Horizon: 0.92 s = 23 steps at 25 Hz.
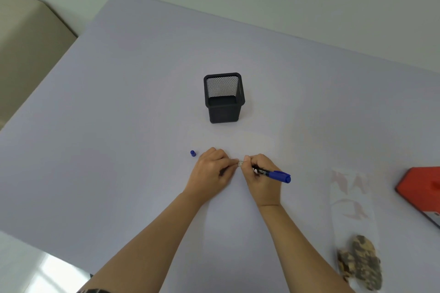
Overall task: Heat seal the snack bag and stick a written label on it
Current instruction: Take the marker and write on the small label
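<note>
Snack bag (352,216), clear with faint pinkish print and dark snacks bunched at its bottom end, lies flat along the lower right of the frame, apart from both hands. Whether its top is already sealed cannot be told from here. Just right of it, cut by the frame edge, sits a red block (421,191) that may be the heat sealer.

Near the centre, slightly below the middle, the label (240,162) shows as a small pale sliver between the two hands. The left hand (212,169) is closed, its fingertips pinching or pinning the label's left end. The right hand (262,173) is closed around a blue marker (273,173), with the pen's blue rear end sticking out to the right and the tip hidden at the label. The marker cap (193,153) lies loose on the table (119,102), just left of the left hand.

By my reading, the writing step is in hand; any writing is too small to see. Left to do: sticking the label on the bag, and sealing, if not already done.

A black mesh pen holder (223,97) stands above the hands, well clear and apparently empty. Nothing lies between the hands and the bag, so the path rightward looks open.
</note>
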Each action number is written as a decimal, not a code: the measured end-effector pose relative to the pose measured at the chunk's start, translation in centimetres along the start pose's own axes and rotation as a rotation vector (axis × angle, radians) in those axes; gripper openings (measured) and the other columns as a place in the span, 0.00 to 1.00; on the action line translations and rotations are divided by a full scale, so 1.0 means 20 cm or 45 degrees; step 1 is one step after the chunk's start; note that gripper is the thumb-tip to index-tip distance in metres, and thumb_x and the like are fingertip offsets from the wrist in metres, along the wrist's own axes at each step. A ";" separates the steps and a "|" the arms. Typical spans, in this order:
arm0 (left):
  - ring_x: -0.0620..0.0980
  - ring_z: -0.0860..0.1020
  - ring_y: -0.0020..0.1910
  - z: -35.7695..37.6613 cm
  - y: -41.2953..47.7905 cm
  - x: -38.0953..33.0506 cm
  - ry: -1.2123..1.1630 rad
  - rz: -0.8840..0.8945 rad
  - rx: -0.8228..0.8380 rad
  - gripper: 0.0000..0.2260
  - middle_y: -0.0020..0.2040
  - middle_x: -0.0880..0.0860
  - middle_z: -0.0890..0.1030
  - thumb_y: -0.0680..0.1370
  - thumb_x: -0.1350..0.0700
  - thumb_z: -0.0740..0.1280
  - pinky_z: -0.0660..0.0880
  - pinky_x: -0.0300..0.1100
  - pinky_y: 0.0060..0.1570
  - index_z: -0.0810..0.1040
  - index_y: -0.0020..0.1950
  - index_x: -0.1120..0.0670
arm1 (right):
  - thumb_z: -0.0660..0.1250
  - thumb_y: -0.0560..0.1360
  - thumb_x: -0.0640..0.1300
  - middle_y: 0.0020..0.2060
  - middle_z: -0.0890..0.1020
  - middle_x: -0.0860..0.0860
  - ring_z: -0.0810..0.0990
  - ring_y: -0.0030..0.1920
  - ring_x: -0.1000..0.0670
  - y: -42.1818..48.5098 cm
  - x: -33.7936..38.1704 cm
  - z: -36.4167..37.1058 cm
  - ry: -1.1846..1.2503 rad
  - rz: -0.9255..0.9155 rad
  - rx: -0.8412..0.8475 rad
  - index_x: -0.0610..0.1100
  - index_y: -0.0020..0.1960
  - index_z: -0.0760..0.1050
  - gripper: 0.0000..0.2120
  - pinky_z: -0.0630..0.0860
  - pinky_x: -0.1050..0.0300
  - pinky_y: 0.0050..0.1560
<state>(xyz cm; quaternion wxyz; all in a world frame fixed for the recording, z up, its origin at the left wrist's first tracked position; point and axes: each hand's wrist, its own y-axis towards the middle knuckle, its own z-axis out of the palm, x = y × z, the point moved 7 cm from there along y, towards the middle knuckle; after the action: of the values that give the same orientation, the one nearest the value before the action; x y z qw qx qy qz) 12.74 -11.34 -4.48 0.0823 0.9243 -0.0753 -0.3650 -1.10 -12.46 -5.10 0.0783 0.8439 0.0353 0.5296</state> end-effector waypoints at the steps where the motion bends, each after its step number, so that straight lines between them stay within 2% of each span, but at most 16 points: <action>1: 0.47 0.68 0.35 0.00 0.00 0.00 0.001 -0.001 -0.005 0.10 0.32 0.53 0.76 0.75 0.56 0.64 0.66 0.36 0.37 0.84 0.46 0.57 | 0.61 0.74 0.47 0.25 0.72 0.48 0.69 0.30 0.51 0.00 0.01 0.00 -0.008 -0.010 -0.011 0.38 0.30 0.69 0.17 0.66 0.70 0.30; 4: 0.48 0.68 0.34 0.00 0.01 0.01 0.007 0.000 -0.012 0.09 0.32 0.53 0.76 0.74 0.57 0.65 0.66 0.37 0.36 0.84 0.46 0.57 | 0.61 0.74 0.47 0.26 0.70 0.52 0.68 0.29 0.55 0.00 0.01 -0.01 -0.008 0.002 -0.033 0.40 0.30 0.67 0.16 0.64 0.72 0.31; 9: 0.48 0.68 0.34 0.00 0.00 0.00 0.004 0.011 -0.014 0.10 0.31 0.53 0.76 0.74 0.56 0.64 0.66 0.39 0.35 0.84 0.45 0.57 | 0.61 0.74 0.47 0.25 0.73 0.46 0.70 0.31 0.49 0.00 0.01 -0.01 -0.061 -0.024 -0.033 0.37 0.31 0.69 0.17 0.66 0.70 0.31; 16: 0.46 0.66 0.34 0.00 0.00 -0.01 0.007 0.014 -0.015 0.09 0.31 0.53 0.76 0.74 0.57 0.65 0.64 0.35 0.36 0.84 0.45 0.58 | 0.61 0.74 0.47 0.26 0.73 0.46 0.70 0.31 0.49 0.00 0.01 -0.02 -0.017 -0.017 -0.056 0.37 0.30 0.69 0.17 0.66 0.71 0.31; 20: 0.46 0.66 0.35 0.00 0.00 0.00 0.004 0.010 -0.006 0.09 0.31 0.53 0.76 0.74 0.56 0.65 0.65 0.35 0.36 0.84 0.46 0.57 | 0.61 0.74 0.46 0.26 0.71 0.52 0.70 0.30 0.58 0.00 0.00 -0.03 0.006 0.007 -0.098 0.39 0.30 0.68 0.16 0.65 0.73 0.32; 23: 0.46 0.67 0.35 0.00 0.00 0.00 -0.001 0.010 -0.013 0.09 0.31 0.53 0.76 0.74 0.56 0.65 0.64 0.34 0.37 0.84 0.46 0.57 | 0.61 0.73 0.47 0.26 0.71 0.51 0.70 0.30 0.51 0.00 0.00 -0.01 0.007 -0.007 -0.066 0.38 0.30 0.68 0.17 0.65 0.72 0.31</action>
<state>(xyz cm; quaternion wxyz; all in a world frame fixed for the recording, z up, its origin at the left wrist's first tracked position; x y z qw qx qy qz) 12.71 -11.33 -4.37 0.0885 0.9233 -0.0771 -0.3656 -1.36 -12.34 -4.97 0.1016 0.8401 0.0240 0.5324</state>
